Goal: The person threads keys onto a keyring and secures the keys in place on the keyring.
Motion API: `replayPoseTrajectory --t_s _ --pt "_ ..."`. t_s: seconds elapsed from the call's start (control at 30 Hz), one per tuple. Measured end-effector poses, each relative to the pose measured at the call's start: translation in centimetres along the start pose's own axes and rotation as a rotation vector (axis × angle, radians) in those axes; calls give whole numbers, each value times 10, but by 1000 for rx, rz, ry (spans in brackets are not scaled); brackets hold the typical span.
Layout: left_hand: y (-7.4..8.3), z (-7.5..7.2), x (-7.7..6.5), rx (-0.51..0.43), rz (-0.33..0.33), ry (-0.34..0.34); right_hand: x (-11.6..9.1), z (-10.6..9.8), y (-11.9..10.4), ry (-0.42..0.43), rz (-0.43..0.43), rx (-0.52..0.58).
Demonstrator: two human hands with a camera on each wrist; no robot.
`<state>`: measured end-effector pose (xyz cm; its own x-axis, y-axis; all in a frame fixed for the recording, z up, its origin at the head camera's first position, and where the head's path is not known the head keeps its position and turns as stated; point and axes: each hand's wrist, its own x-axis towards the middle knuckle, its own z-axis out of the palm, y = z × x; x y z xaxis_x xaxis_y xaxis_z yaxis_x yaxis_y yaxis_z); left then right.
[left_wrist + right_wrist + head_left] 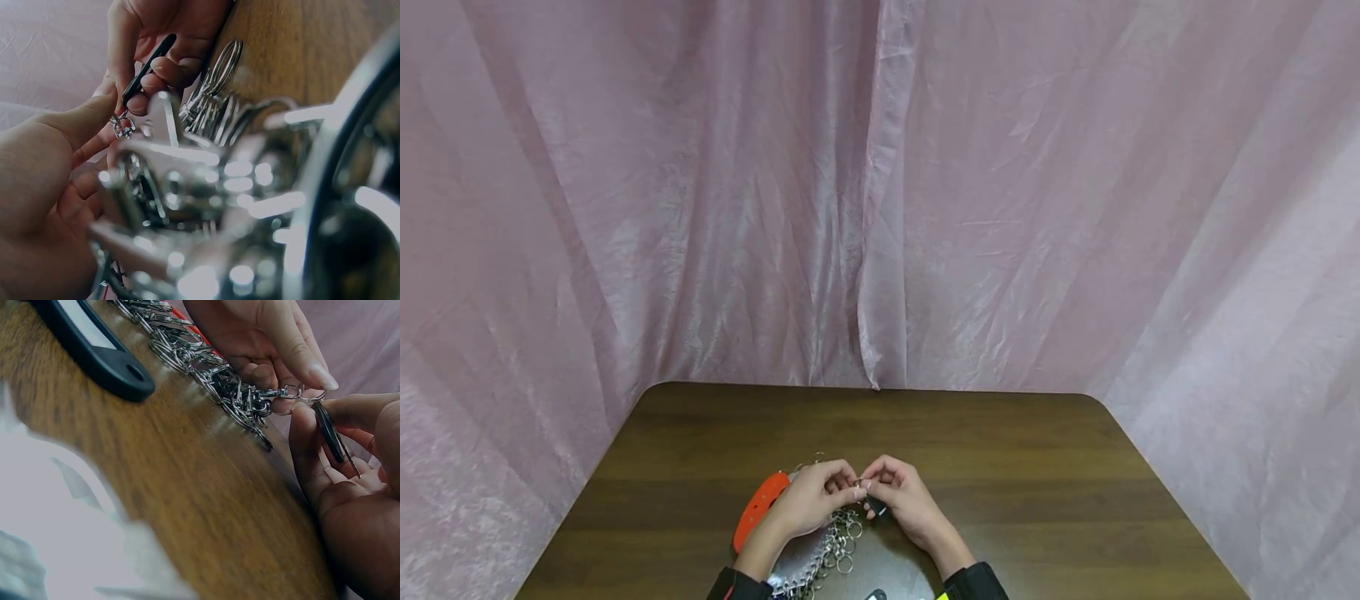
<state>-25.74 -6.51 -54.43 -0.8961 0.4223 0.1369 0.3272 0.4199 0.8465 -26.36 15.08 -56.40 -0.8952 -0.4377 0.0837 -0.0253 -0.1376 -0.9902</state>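
Observation:
Over the near part of the table my two hands meet fingertip to fingertip. Thumb and fingers of my left hand (807, 502) pinch a small silver key ring (315, 397) joined to a swivel clasp (284, 392). My right hand (910, 504) holds a dark key tag (329, 432) right at that ring, its thumb and forefinger curled at the tag's top end. A thin strip runs along the tag. Beneath my left hand lies a bunch of silver clasps and rings (187, 353), partly hidden by that hand and blurred up close in the left wrist view.
An orange piece with small holes (758, 510) lies left of my left wrist. Metal rings line the edge of a pale, shiny round thing (790, 569). Another dark key tag with a white label (106, 359) lies nearby on the wooden table (1037, 467). Pink curtains (1000, 208) hang behind.

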Motion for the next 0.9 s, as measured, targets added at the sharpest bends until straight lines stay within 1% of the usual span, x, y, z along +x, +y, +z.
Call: replayPoseTrajectory --t_s 0.17,0.27,0.5,0.7,0.9 --pt "2 0 2 -12 6 -12 -1 0 -3 9 4 1" --pt "2 0 2 -1 13 -12 -1 0 -3 14 4 -1" --pt "0 0 3 40 26 1 0 -1 -1 6 12 -1" --pt "-1 1 2 42 32 12 0 0 -1 4 15 -12" --pt "-1 1 1 56 40 20 0 0 -1 -9 13 8"
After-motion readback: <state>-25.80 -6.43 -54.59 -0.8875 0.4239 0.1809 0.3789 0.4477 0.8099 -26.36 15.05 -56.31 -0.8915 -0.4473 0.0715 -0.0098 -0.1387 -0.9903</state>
